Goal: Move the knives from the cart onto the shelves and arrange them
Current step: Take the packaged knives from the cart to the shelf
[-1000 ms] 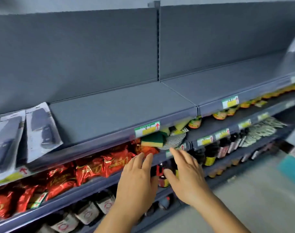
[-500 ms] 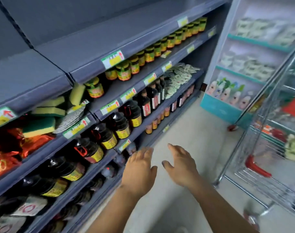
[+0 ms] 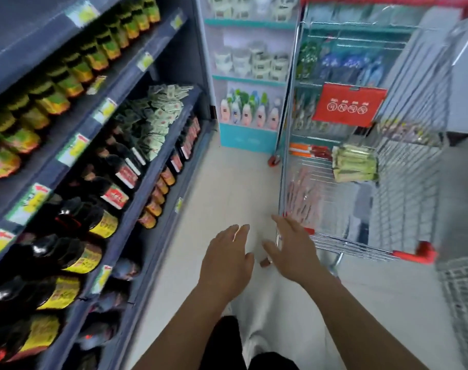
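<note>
Centrally, both hands reach forward over the pale floor [image 3: 227,188] with fingers straight and spread, holding nothing. Left hand [image 3: 226,259]: palm down, between the shelves [image 3: 136,198] and the cart [image 3: 361,156]. Right hand [image 3: 294,249]: fingertips at the near left corner of the cart, in front of its wire wall; contact cannot be judged. Shelves, at left: rows of dark bottles [image 3: 75,222] with yellow and red labels, jars [image 3: 67,76] above, pale sachets [image 3: 158,116] further along. Cart, at right: wire basket with red trim and a red sign [image 3: 347,105], containing green packets [image 3: 354,164] and a dark, blurred packaged item [image 3: 363,209], probably a knife, lying on the basket floor.
</note>
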`<state>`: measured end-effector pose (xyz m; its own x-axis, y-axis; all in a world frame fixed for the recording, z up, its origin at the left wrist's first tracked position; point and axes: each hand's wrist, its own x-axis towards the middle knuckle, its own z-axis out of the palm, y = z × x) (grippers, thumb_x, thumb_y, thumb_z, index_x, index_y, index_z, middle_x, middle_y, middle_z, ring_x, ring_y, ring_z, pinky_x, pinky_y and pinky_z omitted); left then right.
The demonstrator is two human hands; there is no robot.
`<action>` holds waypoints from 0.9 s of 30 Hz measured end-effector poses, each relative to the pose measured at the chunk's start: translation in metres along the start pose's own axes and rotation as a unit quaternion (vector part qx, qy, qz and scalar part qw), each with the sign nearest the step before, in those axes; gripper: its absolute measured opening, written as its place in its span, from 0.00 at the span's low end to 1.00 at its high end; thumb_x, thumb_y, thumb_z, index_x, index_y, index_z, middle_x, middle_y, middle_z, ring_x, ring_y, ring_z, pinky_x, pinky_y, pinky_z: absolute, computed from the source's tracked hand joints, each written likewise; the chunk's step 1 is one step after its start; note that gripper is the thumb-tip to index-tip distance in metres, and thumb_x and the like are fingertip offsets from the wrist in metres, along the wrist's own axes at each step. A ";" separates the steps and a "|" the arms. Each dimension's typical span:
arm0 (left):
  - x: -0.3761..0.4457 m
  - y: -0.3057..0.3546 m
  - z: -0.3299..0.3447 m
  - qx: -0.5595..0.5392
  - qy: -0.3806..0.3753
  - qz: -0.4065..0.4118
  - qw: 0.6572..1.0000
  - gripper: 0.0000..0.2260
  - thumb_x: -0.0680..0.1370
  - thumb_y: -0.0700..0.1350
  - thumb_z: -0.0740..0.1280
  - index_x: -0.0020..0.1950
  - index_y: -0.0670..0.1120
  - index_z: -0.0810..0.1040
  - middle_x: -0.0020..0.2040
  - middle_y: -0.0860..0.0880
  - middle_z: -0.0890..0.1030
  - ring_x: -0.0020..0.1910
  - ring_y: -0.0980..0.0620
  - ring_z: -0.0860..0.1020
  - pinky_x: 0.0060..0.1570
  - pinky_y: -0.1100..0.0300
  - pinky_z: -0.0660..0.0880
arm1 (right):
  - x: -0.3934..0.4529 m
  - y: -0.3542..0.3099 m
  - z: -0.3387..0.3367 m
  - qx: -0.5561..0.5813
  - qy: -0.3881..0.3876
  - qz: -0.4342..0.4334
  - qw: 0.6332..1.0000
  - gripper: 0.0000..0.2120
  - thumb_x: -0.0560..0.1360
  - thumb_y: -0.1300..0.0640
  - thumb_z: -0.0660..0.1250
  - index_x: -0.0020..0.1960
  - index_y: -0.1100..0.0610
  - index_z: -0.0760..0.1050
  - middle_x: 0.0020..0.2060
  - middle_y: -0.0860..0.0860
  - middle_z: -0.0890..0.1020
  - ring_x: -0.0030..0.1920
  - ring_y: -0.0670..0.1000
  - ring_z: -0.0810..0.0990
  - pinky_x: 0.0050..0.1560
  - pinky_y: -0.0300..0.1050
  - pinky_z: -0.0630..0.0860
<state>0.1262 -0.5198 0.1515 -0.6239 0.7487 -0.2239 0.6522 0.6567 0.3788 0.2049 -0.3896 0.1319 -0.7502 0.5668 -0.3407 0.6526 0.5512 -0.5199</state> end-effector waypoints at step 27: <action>0.312 0.156 0.071 0.033 -0.158 0.148 0.976 0.24 0.78 0.47 0.59 0.74 0.49 0.61 0.68 0.45 0.70 0.66 0.45 0.68 0.66 0.48 0.67 | 0.183 0.208 -0.108 0.130 0.067 0.272 0.951 0.31 0.78 0.50 0.63 0.77 0.54 0.54 0.73 0.55 0.63 0.72 0.57 0.62 0.70 0.53 0.63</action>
<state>0.0638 -0.1775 0.0773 -0.2471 0.8900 -0.3831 0.8163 0.4043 0.4126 0.2143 -0.1049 0.0463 -0.2763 0.8078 -0.5206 0.8786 -0.0072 -0.4774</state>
